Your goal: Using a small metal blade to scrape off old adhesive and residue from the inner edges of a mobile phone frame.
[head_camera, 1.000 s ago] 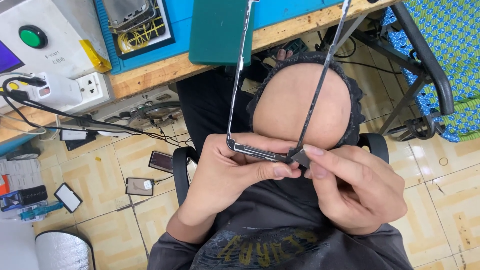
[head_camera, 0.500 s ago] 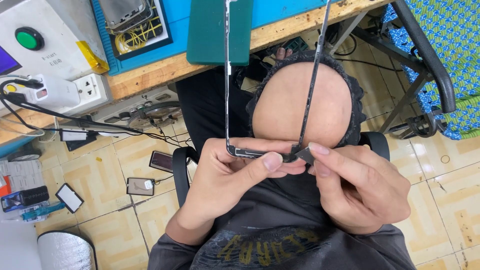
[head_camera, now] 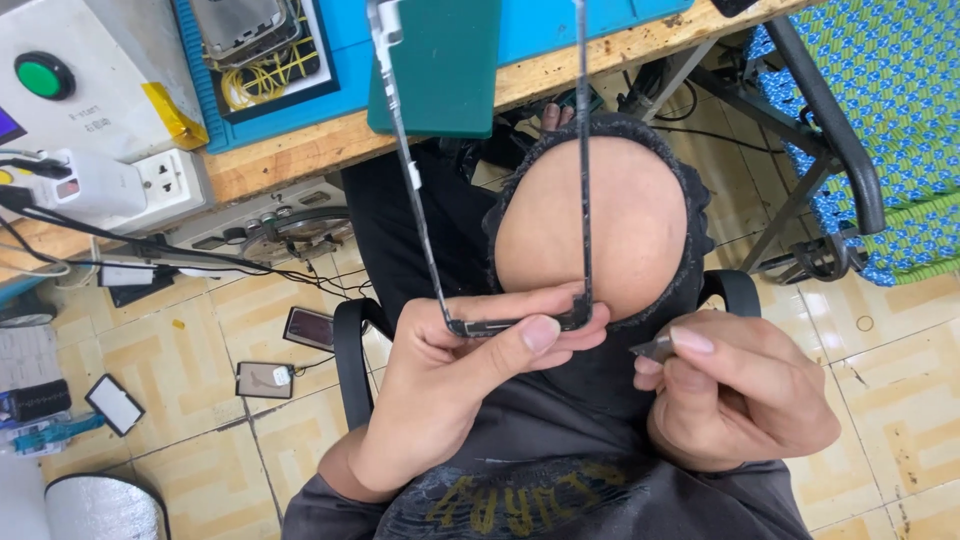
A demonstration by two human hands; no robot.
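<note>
In the head view, the left hand (head_camera: 455, 385) pinches the bottom edge of one thin metal phone frame (head_camera: 480, 170) between thumb and fingers. The frame stands upright, its long axis running from that hand up toward the wooden bench (head_camera: 300, 160), its two side rails rising over a bare knee (head_camera: 600, 225). Just right of the frame's lower corner, the right hand (head_camera: 735, 400) is closed on one small grey tool (head_camera: 650, 348), clear of the frame. On the bench a black tray (head_camera: 262, 60) holds yellow wires.

Dark metal phone frame (head_camera: 480, 200); green mat (head_camera: 435, 65) on blue work mat (head_camera: 560, 25); green round button (head_camera: 44, 75); blue-green woven chair seat (head_camera: 890, 90); beige patterned floor tiles (head_camera: 190, 370).
</note>
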